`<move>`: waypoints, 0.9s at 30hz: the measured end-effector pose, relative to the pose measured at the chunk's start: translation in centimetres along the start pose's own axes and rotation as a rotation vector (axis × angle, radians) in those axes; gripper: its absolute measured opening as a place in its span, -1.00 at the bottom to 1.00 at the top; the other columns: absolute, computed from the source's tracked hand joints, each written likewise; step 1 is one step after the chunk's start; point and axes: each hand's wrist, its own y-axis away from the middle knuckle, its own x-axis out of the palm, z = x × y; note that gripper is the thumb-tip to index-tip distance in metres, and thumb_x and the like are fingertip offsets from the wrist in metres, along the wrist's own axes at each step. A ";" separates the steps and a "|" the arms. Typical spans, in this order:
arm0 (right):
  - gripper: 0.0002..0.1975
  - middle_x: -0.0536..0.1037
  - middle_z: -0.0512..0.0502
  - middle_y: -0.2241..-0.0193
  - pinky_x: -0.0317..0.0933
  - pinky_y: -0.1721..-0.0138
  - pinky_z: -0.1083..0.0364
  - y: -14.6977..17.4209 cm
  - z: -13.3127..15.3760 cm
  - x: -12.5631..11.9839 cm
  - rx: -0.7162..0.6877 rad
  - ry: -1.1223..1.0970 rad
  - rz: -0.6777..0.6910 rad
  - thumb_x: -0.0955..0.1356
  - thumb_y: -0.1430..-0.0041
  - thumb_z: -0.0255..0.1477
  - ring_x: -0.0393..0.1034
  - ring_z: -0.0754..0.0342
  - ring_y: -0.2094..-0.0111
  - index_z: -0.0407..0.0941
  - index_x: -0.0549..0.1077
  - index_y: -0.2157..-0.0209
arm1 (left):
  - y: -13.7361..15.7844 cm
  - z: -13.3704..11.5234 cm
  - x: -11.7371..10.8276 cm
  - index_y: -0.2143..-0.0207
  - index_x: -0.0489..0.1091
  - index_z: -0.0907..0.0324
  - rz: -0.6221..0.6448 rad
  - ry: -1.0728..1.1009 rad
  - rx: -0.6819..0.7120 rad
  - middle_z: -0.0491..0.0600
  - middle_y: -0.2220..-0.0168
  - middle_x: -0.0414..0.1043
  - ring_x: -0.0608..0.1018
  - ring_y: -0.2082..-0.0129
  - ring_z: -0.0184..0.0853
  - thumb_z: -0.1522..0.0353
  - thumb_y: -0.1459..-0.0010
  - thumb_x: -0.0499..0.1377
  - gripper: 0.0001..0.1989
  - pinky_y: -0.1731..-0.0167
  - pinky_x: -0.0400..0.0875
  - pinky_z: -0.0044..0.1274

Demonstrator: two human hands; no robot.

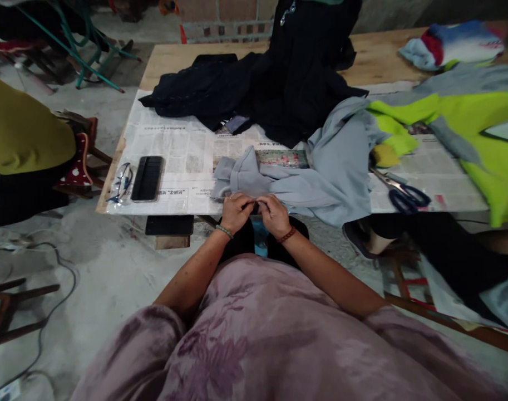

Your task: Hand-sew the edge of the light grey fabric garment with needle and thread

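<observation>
At the table's front edge my left hand point(237, 211) and my right hand point(274, 214) meet, thumbs and fingers pinched together at the tips. What lies in the pinch is too small to make out. Right behind the fingers is a light grey garment point(333, 167), its folded cuff-like end point(247, 175) close to my left hand. The garment spreads to the right and drapes slightly over the edge. A bracelet of pale green beads circles my left wrist, and one of reddish-brown beads my right.
Newspaper point(182, 150) covers much of the wooden table. Eyeglasses point(122, 184) and a phone point(147, 178) lie left. Black clothing point(287, 83) is heaped behind. On the right are dark-handled scissors point(404, 192), a yellow-green and grey garment point(479, 122) and an iron point(504, 131). People sit on both sides.
</observation>
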 end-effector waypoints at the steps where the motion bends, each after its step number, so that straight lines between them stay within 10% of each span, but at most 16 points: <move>1: -0.83 0.43 -0.07 0.45 0.26 0.26 0.09 0.0 0.1 0.0 0.006 0.004 0.004 0.17 -0.19 -0.46 0.34 0.10 0.36 -0.11 0.37 0.34 | 0.0 0.0 0.0 0.46 0.44 0.15 0.001 -0.014 -0.001 -0.08 0.44 0.44 0.44 0.33 -0.34 0.43 -0.06 0.14 -0.91 0.26 0.26 -0.46; 10: -0.89 0.34 0.09 0.61 0.23 0.39 0.16 -1.8 2.0 -1.3 0.164 -0.189 -0.067 0.20 -0.19 -0.39 0.30 0.19 0.56 -0.09 0.31 0.32 | 0.2 -0.2 0.4 0.45 0.45 0.15 0.015 -0.147 0.000 -0.03 0.41 0.44 0.43 0.28 -0.27 0.41 -0.06 0.14 -0.91 0.26 0.21 -0.41; 17: -0.75 0.45 0.13 0.48 0.23 0.60 0.23 -4.0 2.7 -2.9 0.558 -0.889 -0.075 0.28 -0.10 -0.19 0.36 0.23 0.62 -0.03 0.17 0.29 | 0.2 -0.1 0.0 0.44 0.44 0.14 0.002 -0.090 0.027 -0.08 0.42 0.45 0.45 0.31 -0.33 0.40 -0.08 0.13 -0.91 0.24 0.22 -0.43; 23: -0.74 0.45 0.15 0.55 0.38 0.41 0.19 -4.2 3.0 -3.2 0.875 -1.284 0.101 0.37 -0.02 -0.45 0.44 0.21 0.49 -0.07 0.23 0.25 | 0.2 -0.2 -0.1 0.43 0.45 0.15 -0.004 -0.127 0.030 -0.06 0.41 0.45 0.45 0.31 -0.31 0.41 -0.04 0.16 -0.94 0.25 0.22 -0.43; 27: -0.90 0.50 0.04 0.44 0.37 0.16 0.06 -4.5 3.2 -3.1 0.725 -1.172 0.199 0.33 -0.05 -0.44 0.47 0.14 0.30 -0.12 0.33 0.35 | 0.2 -0.1 0.0 0.43 0.45 0.17 0.025 -0.144 0.020 -0.03 0.37 0.45 0.45 0.29 -0.30 0.40 -0.04 0.17 -0.93 0.25 0.23 -0.43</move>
